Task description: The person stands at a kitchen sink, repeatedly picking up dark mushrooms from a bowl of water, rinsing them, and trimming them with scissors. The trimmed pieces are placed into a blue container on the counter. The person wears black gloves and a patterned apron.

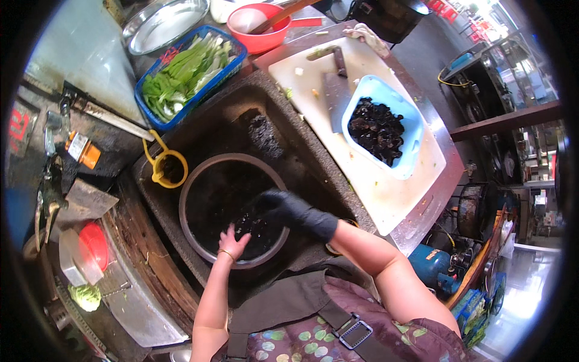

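Observation:
In the sink, a large round basin (186, 217) holds dark water and dark pieces. My left hand (234, 244), bare with a bracelet at the wrist, reaches over its near part with the fingers spread; the fingertips meet dark, wet bits. To its upper right, my right hand (280, 209) wears a black glove and is over the basin's right side. Its fingers blend into the dark contents, so its hold is unclear. On a white cutting board (312, 108) to the right, a light blue basket (414, 135) contains black fungus-like pieces, beside a cleaver (334, 97).
A blue basket (203, 102) of cut leafy greens stands beyond the sink, near a red plastic ladle or pot (260, 43). A yellow strainer (181, 181) sits at the sink's left edge. Stone sink walls (316, 149) surround the basin. A cabbage (86, 296) lies lower left.

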`<state>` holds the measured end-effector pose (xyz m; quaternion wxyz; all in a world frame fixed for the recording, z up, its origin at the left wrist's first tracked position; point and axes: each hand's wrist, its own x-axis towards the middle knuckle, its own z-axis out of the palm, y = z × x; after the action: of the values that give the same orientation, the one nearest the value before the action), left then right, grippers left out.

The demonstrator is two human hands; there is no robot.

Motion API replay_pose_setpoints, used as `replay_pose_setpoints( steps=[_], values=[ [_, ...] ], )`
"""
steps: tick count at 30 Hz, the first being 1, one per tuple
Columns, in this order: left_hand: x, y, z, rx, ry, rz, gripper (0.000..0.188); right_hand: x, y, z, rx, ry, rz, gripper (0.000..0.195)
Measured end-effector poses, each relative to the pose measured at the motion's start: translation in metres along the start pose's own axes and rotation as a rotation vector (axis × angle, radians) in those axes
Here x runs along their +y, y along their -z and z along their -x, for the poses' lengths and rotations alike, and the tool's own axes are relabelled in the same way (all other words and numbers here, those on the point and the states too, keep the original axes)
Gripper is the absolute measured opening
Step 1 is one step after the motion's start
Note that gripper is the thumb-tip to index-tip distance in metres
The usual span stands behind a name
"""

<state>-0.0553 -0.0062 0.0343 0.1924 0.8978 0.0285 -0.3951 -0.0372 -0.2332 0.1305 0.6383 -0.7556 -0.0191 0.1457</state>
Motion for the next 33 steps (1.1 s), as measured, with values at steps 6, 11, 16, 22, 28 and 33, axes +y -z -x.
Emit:
replay_pose_setpoints(
  steps=[6,11,16,22,28,33],
  values=[
    [0.015,-0.053,-0.017,-0.064,-0.020,-0.346,0.063,-0.028,0.170,0.057,0.640,0.156,0.573,0.025],
    [-0.021,-0.075,-0.051,-0.100,-0.126,-0.313,0.047,-0.016,0.235,0.087,0.519,-0.247,-0.073,0.023],
    [-0.005,-0.047,-0.034,-0.216,-0.199,-0.118,0.047,0.029,0.251,0.089,0.186,-0.087,0.520,0.019],
    [-0.018,-0.040,-0.030,-0.234,-0.101,0.627,0.036,0.008,0.226,0.052,0.422,-0.240,0.970,0.031],
    [-0.019,-0.011,-0.018,-0.204,-0.038,1.244,0.016,-0.037,0.186,0.053,0.751,0.122,1.083,0.023],
    [-0.010,-0.001,-0.020,-0.182,0.004,1.535,0.015,-0.023,0.071,0.031,0.516,0.094,0.255,0.015]
  ],
)
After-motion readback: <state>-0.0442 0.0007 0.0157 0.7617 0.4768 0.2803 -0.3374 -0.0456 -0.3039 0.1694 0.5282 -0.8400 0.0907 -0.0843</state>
